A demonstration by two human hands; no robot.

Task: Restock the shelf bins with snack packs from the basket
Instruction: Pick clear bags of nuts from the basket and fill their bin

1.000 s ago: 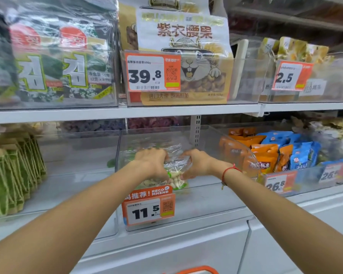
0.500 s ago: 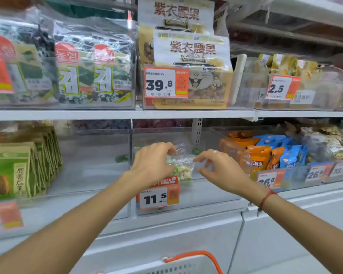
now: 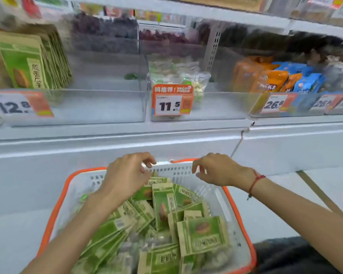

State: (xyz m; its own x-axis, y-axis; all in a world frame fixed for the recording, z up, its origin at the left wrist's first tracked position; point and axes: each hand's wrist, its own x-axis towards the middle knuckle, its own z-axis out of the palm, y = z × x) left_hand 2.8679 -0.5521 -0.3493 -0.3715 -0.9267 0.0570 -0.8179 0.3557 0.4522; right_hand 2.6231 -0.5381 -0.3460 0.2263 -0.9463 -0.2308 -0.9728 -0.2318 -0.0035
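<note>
change: both hands out of the middle bin (image 3: pixel 196 107), now down over the basket (image 3: pixel 234 206); clear pack (image 3: pixel 194 80) left in that bin
left hand (image 3: pixel 127 175): above the green packs (image 3: pixel 202 234), fingers loosely curled, holding nothing
right hand (image 3: pixel 216 171): over the basket's far rim, fingers loosely curled, empty; red string on wrist
basket: white, orange rim, below the shelf, full of green packs
left bin (image 3: pixel 87 107): row of the same green packs (image 3: pixel 28 62) upright, tag 12.8
middle bin tag (image 3: pixel 171 100): 11.5

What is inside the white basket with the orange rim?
The basket holds many green snack packs piled loosely, with some clear bags lower down. Both hands hover above them; the bottom is covered.
</note>
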